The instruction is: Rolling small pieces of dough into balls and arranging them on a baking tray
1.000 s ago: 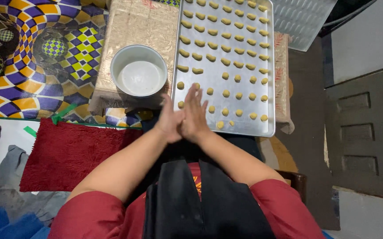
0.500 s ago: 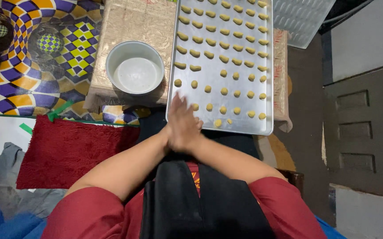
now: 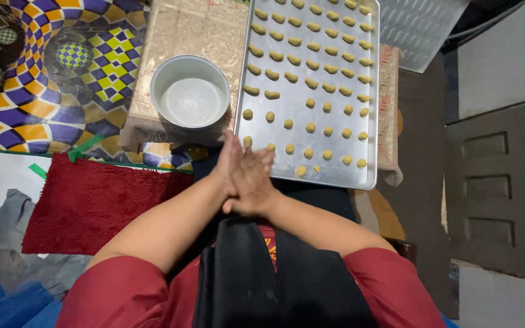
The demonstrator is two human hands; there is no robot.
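Observation:
My left hand (image 3: 228, 165) and my right hand (image 3: 255, 185) are pressed palm to palm just in front of my chest, fingers pointing towards a metal baking tray (image 3: 329, 176). Whatever lies between the palms is hidden. The tray rests on a low table covered with a beige cloth (image 3: 189, 30) and carries several rows of small yellow dough pieces (image 3: 310, 128), oval ones at the far end and round ones nearer me. My fingertips reach its near left corner. A pale round bowl (image 3: 159, 79) stands left of the tray, close to my left hand.
A red mat (image 3: 92, 200) lies on the floor at my left, beside a carpet (image 3: 44, 73) of purple, yellow and green checks. A second metal tray (image 3: 420, 30) leans at the top right. A dark panelled door (image 3: 499, 188) lies at the right.
My joined hands have slid against each other and drawn back slightly from the tray's near edge towards my body. Tray and bowl have not moved.

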